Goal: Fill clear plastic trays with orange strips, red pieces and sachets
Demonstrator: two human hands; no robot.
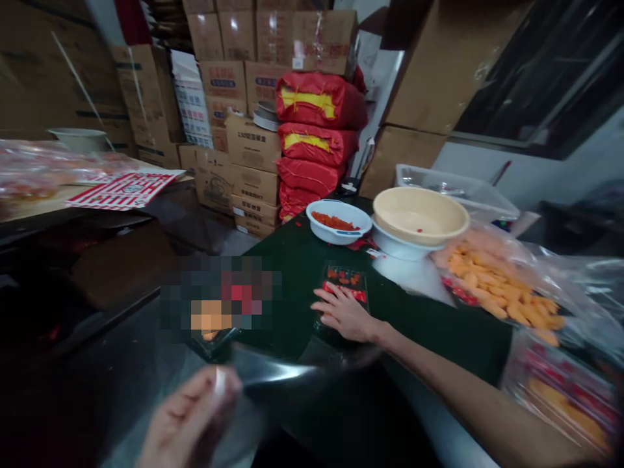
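My left hand (190, 416) at the bottom left pinches a sheet of clear plastic film (277, 375), which stretches toward the right. My right hand (344, 313) lies flat with its fingers spread on a small black tray (345, 284) holding red and orange food. The tray stands on a dark green table top (297, 266). A pixelated patch (219, 299) hides whatever lies to the left of that hand; a black tray edge shows beneath it. Beyond my right hand are a white bowl (338, 221) with red-orange food and a cream basin (420, 216) set on a white bowl.
A clear bag of orange pieces (497, 286) lies on the right, above a printed plastic package (560, 396). A clear plastic crate (453, 192) stands behind the basin. Cardboard boxes and red sacks (316, 136) are stacked behind the table. Another table (58, 201) with red-striped paper stands at the left.
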